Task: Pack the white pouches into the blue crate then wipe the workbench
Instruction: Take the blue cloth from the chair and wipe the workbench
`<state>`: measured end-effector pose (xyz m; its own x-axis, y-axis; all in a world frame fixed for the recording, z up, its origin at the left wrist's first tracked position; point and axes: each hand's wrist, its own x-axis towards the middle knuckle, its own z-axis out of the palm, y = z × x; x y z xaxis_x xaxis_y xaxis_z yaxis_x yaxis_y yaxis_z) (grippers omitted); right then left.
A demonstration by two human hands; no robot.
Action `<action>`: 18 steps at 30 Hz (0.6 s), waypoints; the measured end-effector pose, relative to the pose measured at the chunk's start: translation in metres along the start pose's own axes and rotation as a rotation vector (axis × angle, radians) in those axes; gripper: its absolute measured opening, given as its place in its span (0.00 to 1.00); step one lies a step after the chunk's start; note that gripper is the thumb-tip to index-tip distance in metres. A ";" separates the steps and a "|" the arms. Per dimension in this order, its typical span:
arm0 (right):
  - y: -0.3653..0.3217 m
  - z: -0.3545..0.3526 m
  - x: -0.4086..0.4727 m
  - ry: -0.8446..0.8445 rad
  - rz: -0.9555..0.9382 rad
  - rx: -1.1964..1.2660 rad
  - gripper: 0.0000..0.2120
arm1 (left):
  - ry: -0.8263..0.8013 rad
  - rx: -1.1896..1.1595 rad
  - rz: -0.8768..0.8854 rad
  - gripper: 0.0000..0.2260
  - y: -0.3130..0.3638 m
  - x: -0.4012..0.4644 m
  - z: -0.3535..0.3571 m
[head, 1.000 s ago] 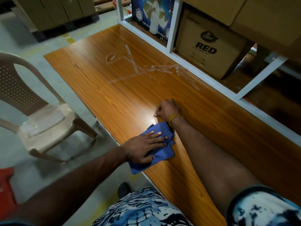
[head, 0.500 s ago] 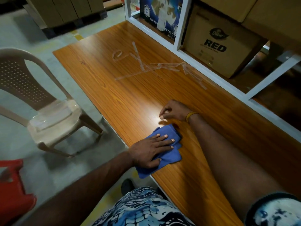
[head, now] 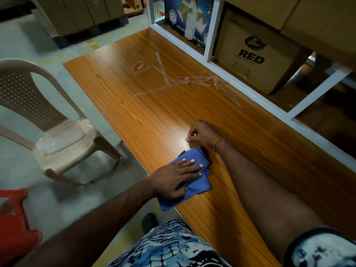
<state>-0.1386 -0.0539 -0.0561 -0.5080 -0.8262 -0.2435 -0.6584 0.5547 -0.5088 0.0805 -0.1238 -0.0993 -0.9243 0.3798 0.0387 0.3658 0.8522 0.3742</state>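
Since 1 second ago, right hand [head: 201,134] uncurled from fist to pinch; contents unclear. Left hand [head: 176,177] presses flat on cloth [head: 194,186], mid-wipe on desk [head: 154,116].

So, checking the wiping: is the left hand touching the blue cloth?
Touching. The head view shows the left hand lying flat, fingers straight, on the blue cloth on the workbench.

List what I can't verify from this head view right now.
- Blue crate and white pouches: out of frame.
- Right hand: fingers curled, pinching something too small to identify.
- Wooden workbench under the folded blue cloth: covered by cloth and flat left hand.
- Near bench end: hidden behind the right arm.
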 end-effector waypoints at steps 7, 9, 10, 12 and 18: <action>-0.005 0.000 0.037 0.292 0.201 0.246 0.03 | -0.008 -0.006 -0.072 0.30 0.007 0.001 0.001; -0.009 -0.008 0.042 0.253 0.220 0.374 0.10 | -0.016 -0.013 -0.115 0.31 0.009 0.003 0.002; -0.011 -0.012 0.043 0.172 0.213 0.424 0.16 | -0.015 -0.018 -0.134 0.31 0.010 0.004 0.003; -0.011 -0.020 0.040 0.030 0.183 0.465 0.27 | 0.005 -0.023 -0.163 0.32 0.012 0.007 0.003; 0.030 -0.033 -0.003 0.257 0.223 0.424 0.20 | 0.048 0.030 -0.186 0.30 0.027 0.033 0.018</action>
<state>-0.1756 -0.0314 -0.0434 -0.7643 -0.6129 -0.2005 -0.2646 0.5816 -0.7692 0.0621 -0.0819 -0.1045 -0.9801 0.1978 0.0155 0.1905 0.9166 0.3515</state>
